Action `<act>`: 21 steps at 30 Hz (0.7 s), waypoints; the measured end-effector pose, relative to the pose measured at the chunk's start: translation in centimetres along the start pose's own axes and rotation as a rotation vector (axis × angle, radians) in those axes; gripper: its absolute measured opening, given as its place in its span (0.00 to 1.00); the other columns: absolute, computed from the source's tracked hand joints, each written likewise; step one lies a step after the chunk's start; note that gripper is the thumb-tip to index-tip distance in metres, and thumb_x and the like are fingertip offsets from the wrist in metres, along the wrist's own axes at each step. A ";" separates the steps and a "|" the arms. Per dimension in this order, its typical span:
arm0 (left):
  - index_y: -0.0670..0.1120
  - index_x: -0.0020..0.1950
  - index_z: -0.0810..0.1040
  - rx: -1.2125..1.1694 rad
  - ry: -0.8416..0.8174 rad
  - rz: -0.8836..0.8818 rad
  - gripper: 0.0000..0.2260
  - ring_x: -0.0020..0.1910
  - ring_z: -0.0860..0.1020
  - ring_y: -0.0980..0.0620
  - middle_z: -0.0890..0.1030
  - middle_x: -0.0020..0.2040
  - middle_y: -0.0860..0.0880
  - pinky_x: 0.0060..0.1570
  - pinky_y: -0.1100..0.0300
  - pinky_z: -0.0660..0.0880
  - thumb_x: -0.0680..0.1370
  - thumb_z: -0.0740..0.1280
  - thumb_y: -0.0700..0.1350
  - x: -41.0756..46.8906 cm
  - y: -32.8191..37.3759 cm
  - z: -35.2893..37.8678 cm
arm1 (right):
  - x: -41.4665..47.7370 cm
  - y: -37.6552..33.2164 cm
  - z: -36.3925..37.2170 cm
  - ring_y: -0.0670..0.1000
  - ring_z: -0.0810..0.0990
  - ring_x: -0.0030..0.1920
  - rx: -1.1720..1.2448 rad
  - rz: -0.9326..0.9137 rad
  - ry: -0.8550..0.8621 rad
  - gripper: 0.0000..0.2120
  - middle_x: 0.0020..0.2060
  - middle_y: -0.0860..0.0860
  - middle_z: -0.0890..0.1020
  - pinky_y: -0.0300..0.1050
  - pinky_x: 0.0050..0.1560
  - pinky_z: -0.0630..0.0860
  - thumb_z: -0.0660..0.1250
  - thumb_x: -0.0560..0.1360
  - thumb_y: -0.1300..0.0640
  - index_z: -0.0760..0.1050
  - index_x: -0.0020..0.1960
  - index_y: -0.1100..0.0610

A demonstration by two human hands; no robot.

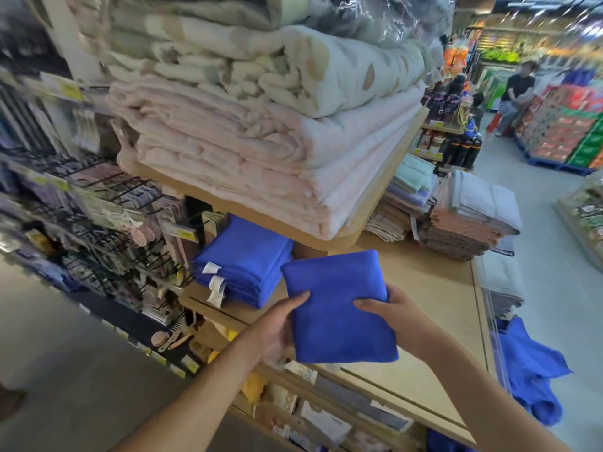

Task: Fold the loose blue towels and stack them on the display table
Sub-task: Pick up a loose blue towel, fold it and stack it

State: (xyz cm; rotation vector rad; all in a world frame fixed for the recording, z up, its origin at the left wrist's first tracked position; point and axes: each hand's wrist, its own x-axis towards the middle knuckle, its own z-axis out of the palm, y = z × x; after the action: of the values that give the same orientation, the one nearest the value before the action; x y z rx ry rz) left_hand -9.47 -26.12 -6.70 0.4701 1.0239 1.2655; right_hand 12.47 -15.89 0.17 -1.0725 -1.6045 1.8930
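Observation:
A folded blue towel (336, 308) is held above the wooden display table (434, 298). My left hand (280, 324) grips its left edge with the thumb on top. My right hand (388, 308) grips its right edge, thumb laid across the top. To the left, a stack of folded blue towels (244, 262) with white tags lies on the table under the upper shelf. Loose, crumpled blue towels (532, 370) hang over the table's right side.
A wooden upper shelf (368, 207) carries thick pink and cream blankets (261, 151) just above the blue stack. Piles of brown, grey and green towels (463, 213) stand at the table's far end. A rack of hanging goods (98, 223) is on the left. People (515, 93) stand down the aisle.

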 end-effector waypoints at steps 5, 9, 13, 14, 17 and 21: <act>0.48 0.65 0.80 0.225 0.150 0.178 0.14 0.59 0.83 0.48 0.84 0.60 0.48 0.61 0.44 0.79 0.81 0.69 0.50 -2.5 6.4 -2.1 | 2.6 -2.4 4.2 0.57 0.86 0.56 0.186 0.081 0.032 0.23 0.57 0.54 0.87 0.51 0.46 0.85 0.78 0.70 0.58 0.79 0.65 0.56; 0.53 0.57 0.79 0.487 0.270 0.289 0.07 0.57 0.83 0.49 0.83 0.57 0.52 0.59 0.47 0.80 0.83 0.65 0.53 -3.9 11.9 -5.2 | 5.0 -4.0 8.9 0.55 0.86 0.56 0.154 0.160 0.028 0.19 0.55 0.51 0.87 0.49 0.50 0.83 0.73 0.72 0.60 0.80 0.63 0.54; 0.48 0.67 0.76 0.476 0.305 0.278 0.14 0.58 0.81 0.43 0.81 0.61 0.47 0.61 0.46 0.77 0.83 0.65 0.51 -3.5 17.1 -9.3 | 7.7 -5.7 13.6 0.47 0.81 0.31 0.139 0.118 0.078 0.07 0.32 0.48 0.81 0.41 0.31 0.78 0.70 0.71 0.62 0.78 0.49 0.55; 0.48 0.61 0.78 0.476 0.321 0.291 0.09 0.52 0.83 0.45 0.82 0.56 0.47 0.55 0.49 0.78 0.83 0.65 0.49 -3.1 18.4 -10.3 | 8.7 -5.9 14.7 0.47 0.78 0.29 0.166 0.106 0.101 0.05 0.32 0.49 0.78 0.40 0.30 0.76 0.69 0.73 0.64 0.77 0.47 0.55; 0.49 0.46 0.79 0.514 0.396 0.300 0.04 0.29 0.82 0.53 0.83 0.38 0.50 0.33 0.61 0.76 0.80 0.68 0.43 -1.9 22.1 -12.6 | 11.7 -6.5 17.7 0.49 0.80 0.33 0.188 0.068 0.172 0.03 0.37 0.51 0.81 0.43 0.34 0.79 0.70 0.77 0.63 0.79 0.48 0.55; 0.46 0.60 0.78 0.891 0.360 0.266 0.11 0.37 0.80 0.54 0.80 0.50 0.49 0.33 0.65 0.73 0.78 0.68 0.39 0.3 23.4 -15.2 | 14.9 -5.3 19.7 0.51 0.79 0.41 0.000 0.065 0.273 0.09 0.49 0.55 0.80 0.48 0.42 0.79 0.70 0.79 0.61 0.78 0.59 0.54</act>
State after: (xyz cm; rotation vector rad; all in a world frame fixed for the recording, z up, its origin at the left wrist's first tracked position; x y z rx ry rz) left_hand -35.08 -22.62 3.78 1.1086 1.8831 1.0883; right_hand -12.75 -15.77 1.72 -1.3333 -1.4309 1.6987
